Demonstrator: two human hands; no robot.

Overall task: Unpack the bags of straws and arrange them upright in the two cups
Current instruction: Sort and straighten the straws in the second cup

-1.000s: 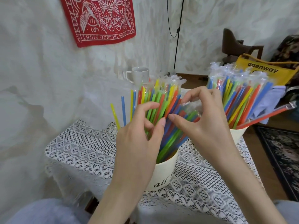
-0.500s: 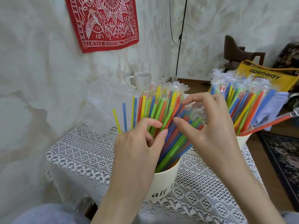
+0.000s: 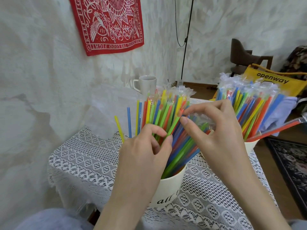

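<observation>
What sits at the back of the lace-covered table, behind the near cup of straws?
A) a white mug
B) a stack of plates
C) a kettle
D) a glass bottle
A: a white mug with a handle on its left stands behind the straws of the near cup.

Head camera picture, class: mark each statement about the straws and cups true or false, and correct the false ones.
1. Both hands, left hand and right hand, are at the straws in the near cup. True.
2. The far cup is empty. False: it is packed with wrapped straws.
3. A white mug stands behind the near cup. True.
4. The cloth on the wall is blue. False: it is red.
</observation>
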